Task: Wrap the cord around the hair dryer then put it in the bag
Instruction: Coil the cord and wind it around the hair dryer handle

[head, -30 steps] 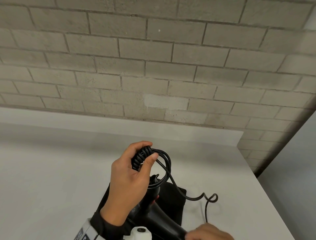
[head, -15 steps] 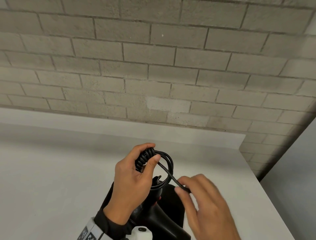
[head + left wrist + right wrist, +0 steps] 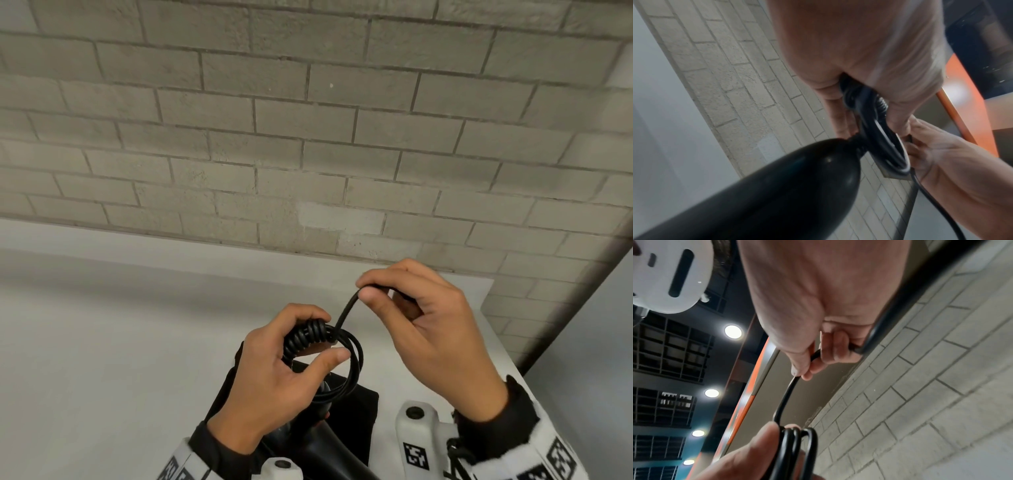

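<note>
My left hand grips a bundle of black cord wound in tight turns, with several larger loops hanging from it. The black hair dryer hangs below that hand, its handle end nearest the left wrist camera. My right hand pinches the free length of cord between thumb and forefinger, lifted above and to the right of the bundle. A black bag lies flat on the white table under both hands.
A grey brick wall rises right behind the table. The table's right edge runs close to my right wrist, with a gap beside it. White tabletop stretches to the left.
My right hand came up from the lower right, took the free cord and lifted it above the bundle. My left hand kept hold of the wound cord.
</note>
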The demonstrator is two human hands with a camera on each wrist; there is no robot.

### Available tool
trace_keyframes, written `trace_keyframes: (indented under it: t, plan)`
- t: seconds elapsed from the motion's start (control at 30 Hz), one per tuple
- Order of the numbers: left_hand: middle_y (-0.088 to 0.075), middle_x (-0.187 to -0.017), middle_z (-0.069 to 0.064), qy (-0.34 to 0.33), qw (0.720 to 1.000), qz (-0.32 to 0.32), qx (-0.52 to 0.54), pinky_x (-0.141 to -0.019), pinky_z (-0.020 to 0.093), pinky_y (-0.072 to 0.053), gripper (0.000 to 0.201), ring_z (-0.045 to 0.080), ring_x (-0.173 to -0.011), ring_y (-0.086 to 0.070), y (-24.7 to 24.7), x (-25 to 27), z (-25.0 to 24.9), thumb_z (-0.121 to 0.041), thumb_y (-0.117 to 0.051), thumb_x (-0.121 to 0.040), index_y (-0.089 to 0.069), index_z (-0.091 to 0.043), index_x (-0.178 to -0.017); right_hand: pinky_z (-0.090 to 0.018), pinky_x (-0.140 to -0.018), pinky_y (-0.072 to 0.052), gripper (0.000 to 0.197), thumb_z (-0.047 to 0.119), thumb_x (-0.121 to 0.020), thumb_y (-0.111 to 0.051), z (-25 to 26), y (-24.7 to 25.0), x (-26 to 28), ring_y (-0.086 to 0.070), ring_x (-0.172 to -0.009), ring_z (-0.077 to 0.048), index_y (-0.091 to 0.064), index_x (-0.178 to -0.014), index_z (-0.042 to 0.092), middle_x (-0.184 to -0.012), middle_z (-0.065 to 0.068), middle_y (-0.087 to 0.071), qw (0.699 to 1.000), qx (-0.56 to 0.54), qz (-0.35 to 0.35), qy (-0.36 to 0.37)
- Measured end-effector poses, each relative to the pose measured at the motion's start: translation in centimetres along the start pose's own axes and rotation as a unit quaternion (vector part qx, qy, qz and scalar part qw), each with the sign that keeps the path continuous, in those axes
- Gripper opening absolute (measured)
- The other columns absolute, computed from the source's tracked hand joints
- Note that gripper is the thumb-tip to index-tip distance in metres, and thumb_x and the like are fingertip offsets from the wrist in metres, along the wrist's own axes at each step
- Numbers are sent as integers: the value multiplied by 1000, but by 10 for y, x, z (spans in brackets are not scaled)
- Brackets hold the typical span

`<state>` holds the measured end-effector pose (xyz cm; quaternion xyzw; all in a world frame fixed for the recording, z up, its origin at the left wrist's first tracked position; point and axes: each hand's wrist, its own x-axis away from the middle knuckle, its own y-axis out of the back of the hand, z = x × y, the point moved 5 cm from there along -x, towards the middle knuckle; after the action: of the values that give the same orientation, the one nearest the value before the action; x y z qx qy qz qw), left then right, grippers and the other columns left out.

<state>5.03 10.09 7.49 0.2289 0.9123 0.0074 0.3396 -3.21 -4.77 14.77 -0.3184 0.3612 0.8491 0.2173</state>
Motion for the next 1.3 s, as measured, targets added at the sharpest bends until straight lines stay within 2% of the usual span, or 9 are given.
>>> trace_keyframes:
  t: [0.2,0.37,0.47,0.57,0.7,0.93,1.03,1.13,1.3]
  plan:
    - [-71,-81,-13,-31,1000,-3,0,-68,15,-54,24,8,-74,-71,1,2,-2,-31,-78,-75,-64,-27,-94,-26,-72,-55,11,20,-84,-69,-16,-20,-4,-67,-83,-15,-72,-95,19,-91,6,-71,983,-156,-9,-98]
    - [-71,-80,-13,-54,998,-12,8,-66,15,-53,22,8,-70,-70,-1,5,-5,-32,-74,-77,-61,-29,-94,-31,-51,-39,14,30,-85,-67,-34,-46,13,-43,-50,-18,-72,-90,18,-62,4,-62,952,-228,13,-201]
    - [-70,-80,-15,-57,998,-26,12,-65,15,-53,22,6,-69,-70,-1,8,-5,-33,-72,-77,-60,-30,-95,-32,-52,-40,21,34,-86,-62,-37,-54,25,-47,-51,-24,-73,-92,18,-60,-6,-60,935,-267,27,-232]
    - [-71,-85,-19,-59,997,-50,15,-66,12,-52,22,2,-73,-70,-1,9,-5,-32,-71,-78,-60,-32,-98,-24,-63,-51,31,40,-88,-59,-35,-55,35,-67,-68,-17,-73,-96,13,-82,-2,-74,927,-298,51,-221]
    - [-71,-88,-21,-63,996,-61,8,-67,9,-51,24,0,-76,-70,-2,10,-5,-30,-69,-79,-59,-32,-101,-28,-53,-46,46,57,-69,-75,-37,-57,51,-56,-59,-14,-70,-101,24,-67,1,-66,909,-336,100,-225]
    - [-71,-86,-16,-28,998,-56,2,-67,9,-50,20,3,-76,-70,-1,8,-2,-34,-68,-79,-59,-29,-96,-25,-45,-33,19,19,-84,-73,-40,-54,59,-44,-53,-13,-70,-95,5,-73,-3,-62,901,-346,130,-226]
    - [-70,-86,-14,-16,999,-32,8,-68,10,-50,20,5,-77,-70,-4,6,-3,-33,-68,-80,-59,-28,-97,-18,-57,-44,11,9,-87,-68,-37,-52,57,-55,-61,-7,-69,-94,0,-71,-5,-61,910,-325,153,-208]
    - [-71,-87,-10,-6,1000,-17,14,-69,12,-51,19,8,-77,-71,-5,6,-5,-32,-68,-80,-58,-30,-97,-32,-73,-52,10,8,-86,-69,-35,-50,54,-63,-75,-17,-69,-92,1,-81,-21,-65,921,-288,163,-208]
    - [-70,-89,-8,24,999,-13,41,-75,10,-49,28,10,-85,-68,-4,6,-10,-26,-73,-81,-62,-34,-105,-44,-75,-52,8,14,-86,-69,-33,-49,51,-62,-76,-30,-71,-92,10,-83,-18,-67,930,-257,149,-218]
